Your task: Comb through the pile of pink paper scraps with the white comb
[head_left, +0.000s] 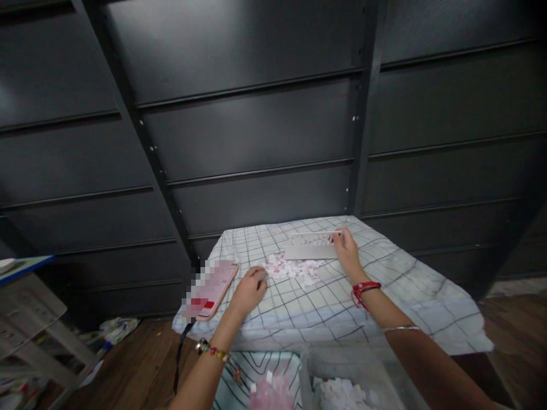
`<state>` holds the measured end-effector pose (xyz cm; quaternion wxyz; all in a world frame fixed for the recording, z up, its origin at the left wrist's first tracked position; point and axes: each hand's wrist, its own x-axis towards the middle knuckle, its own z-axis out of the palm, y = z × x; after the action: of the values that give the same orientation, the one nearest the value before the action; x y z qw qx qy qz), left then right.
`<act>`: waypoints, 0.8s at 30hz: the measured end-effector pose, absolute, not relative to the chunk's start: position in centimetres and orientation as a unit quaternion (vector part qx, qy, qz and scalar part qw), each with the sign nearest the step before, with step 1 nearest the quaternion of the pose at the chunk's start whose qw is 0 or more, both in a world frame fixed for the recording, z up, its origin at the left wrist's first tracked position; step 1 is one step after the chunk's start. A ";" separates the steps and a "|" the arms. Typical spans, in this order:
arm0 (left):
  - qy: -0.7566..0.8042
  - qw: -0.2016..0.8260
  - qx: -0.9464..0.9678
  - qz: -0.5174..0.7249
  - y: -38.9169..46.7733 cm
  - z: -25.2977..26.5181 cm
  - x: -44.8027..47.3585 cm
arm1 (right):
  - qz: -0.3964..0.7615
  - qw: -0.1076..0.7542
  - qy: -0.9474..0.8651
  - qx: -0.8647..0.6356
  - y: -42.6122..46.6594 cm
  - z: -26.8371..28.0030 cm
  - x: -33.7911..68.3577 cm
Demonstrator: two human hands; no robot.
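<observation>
My right hand (347, 250) grips the right end of a white plastic tray (310, 251) with a row of cut-out holes along its upper part. The tray is tilted up on its long lower edge, just behind a loose pile of small white and pinkish paper pieces (294, 270). At the pile's left edge, my left hand (251, 289) rests low over the checked cloth (273, 310) with its fingers curled together. Whatever is between those fingertips is too small to make out. Left of that hand lies a phone in a pink case (216, 291).
Below the cloth-covered table, a translucent bin (305, 370) holds white paper pieces. Beside it, pink packets (272, 393) lie on a blue-striped surface. A dark panelled wall (252, 131) stands behind. A wooden stool (36, 310) is at left, and a black strap (179, 356) hangs down.
</observation>
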<state>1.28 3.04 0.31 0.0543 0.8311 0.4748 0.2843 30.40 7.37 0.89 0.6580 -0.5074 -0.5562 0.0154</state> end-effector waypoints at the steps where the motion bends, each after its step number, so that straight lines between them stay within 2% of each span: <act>1: 0.472 0.053 0.833 0.285 3.0 0.3 1.3 | 0.011 0.663 -0.548 -0.510 7.3 0.9 30.5; 8: 0.451 0.011 0.851 0.267 3.1 0.2 1.3 | -0.035 0.687 -0.494 -0.532 7.6 1.0 30.9; 17: 0.432 -0.126 0.884 0.125 2.1 1.8 2.5 | -0.079 0.682 -0.501 -0.527 7.0 1.3 31.1; 20: 0.460 -0.109 0.872 0.127 3.2 2.3 2.3 | -0.085 0.679 -0.508 -0.523 7.0 1.4 31.1; 24: 0.504 -0.042 0.842 0.190 6.1 2.2 1.9 | -0.075 0.662 -0.545 -0.508 7.3 1.1 30.7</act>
<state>1.95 6.06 2.25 -0.0420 0.8417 0.5036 0.1900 30.71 7.33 1.11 0.6623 -0.5082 -0.5455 -0.0747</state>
